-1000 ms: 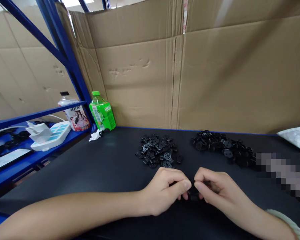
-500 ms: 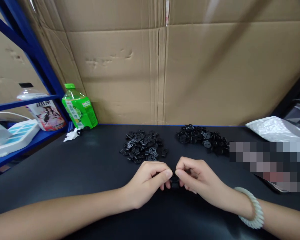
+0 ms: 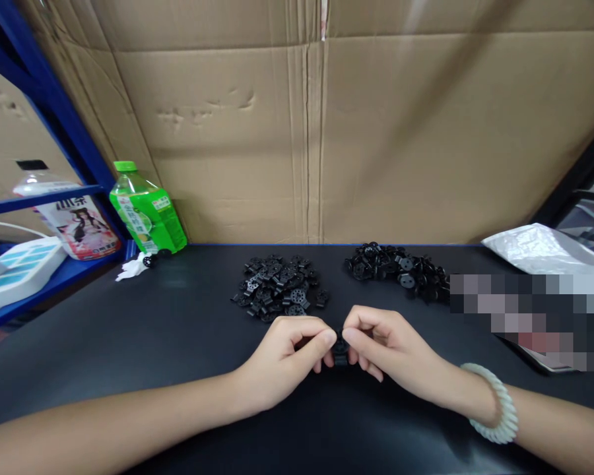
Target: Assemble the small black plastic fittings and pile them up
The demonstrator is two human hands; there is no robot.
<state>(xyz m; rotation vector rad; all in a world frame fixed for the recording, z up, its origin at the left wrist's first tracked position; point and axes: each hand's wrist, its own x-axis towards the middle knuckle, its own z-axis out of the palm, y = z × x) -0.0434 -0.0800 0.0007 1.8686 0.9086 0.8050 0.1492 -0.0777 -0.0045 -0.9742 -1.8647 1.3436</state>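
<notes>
Between my two hands is a small black plastic part, partly covered by my fingers. My left hand pinches it from the left with thumb and forefinger. From the other side my right hand grips it the same way, with a pale beaded bracelet at the wrist. Just beyond the left hand lies a pile of black plastic pieces with round perforated faces. A second heap, of black disc-like pieces, lies farther right, beyond the right hand.
On the black tabletop, a green bottle and crumpled white tissue stand at the back left. A blue shelf holds another bottle and a white device. A silvery bag and a pixelated object lie right. Cardboard closes the back.
The whole view has shifted slightly. Both hands keep their pinch on the black part, and a bit more of it shows between the fingers now.
</notes>
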